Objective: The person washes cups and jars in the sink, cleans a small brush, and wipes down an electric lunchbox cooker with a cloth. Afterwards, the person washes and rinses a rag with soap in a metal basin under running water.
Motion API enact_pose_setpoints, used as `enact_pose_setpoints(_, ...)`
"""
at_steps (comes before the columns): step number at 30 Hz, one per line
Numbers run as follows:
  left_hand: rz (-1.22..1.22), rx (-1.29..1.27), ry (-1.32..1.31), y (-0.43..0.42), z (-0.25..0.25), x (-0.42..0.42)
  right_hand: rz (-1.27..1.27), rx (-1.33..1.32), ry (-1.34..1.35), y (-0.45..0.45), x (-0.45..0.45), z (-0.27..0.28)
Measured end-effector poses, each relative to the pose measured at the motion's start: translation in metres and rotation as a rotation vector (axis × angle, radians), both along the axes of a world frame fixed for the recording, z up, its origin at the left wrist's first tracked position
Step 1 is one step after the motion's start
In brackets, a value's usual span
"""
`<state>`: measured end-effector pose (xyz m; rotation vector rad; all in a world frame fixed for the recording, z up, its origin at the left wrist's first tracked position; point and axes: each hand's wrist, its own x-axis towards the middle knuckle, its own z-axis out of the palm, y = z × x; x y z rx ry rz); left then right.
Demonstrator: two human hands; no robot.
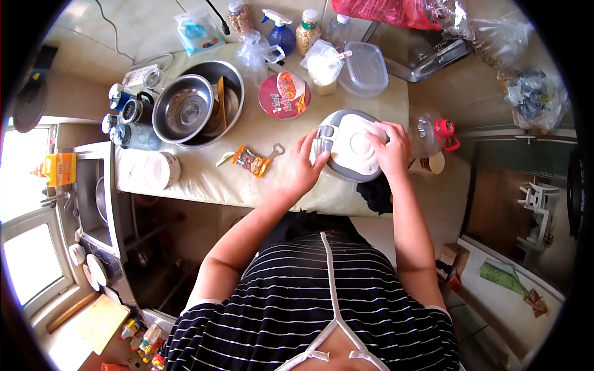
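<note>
Right of upper centre, the left hand [304, 167], half-curled, and right hand [393, 148], fingers spread, touched opposite sides of the box [350, 147]; whether either gripped could not be determined.

A round steel bowl [185, 110] and a narrow brown wooden utensil [221, 99] rest in a larger steel basin [236, 83]; a blue plastic spray bottle [282, 39] stands upright.

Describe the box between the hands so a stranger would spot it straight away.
Go to the right half of the pale table. Between the left hand and right hand sits a lidded box, white on top with a grey edge. Its grey latch-like piece sets it apart from the clear plastic tub and red-topped tub beyond.
</note>
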<state>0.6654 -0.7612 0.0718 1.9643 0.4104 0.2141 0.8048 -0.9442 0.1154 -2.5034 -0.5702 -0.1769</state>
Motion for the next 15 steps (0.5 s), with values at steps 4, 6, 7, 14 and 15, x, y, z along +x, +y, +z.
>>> enact_pose_setpoints(4,-0.006,0.033,0.108,0.011,-0.028,-0.037,0.013,0.015,-0.080,0.000,0.000,-0.003)
enact_pose_setpoints(6,-0.037,0.128,0.178,0.019,-0.043,-0.060,0.011,-0.010,-0.083,-0.001,0.000,-0.003)
enact_pose_setpoints(7,-0.024,0.163,0.186,0.022,-0.049,-0.072,0.016,-0.032,-0.098,-0.001,-0.002,-0.004)
enact_pose_setpoints(14,0.036,0.121,0.351,0.045,-0.058,-0.131,0.178,-0.160,-0.389,0.021,-0.059,0.020)
enact_pose_setpoints(15,0.041,0.102,0.365,0.048,-0.054,-0.134,0.207,-0.171,-0.373,0.023,-0.063,0.017)
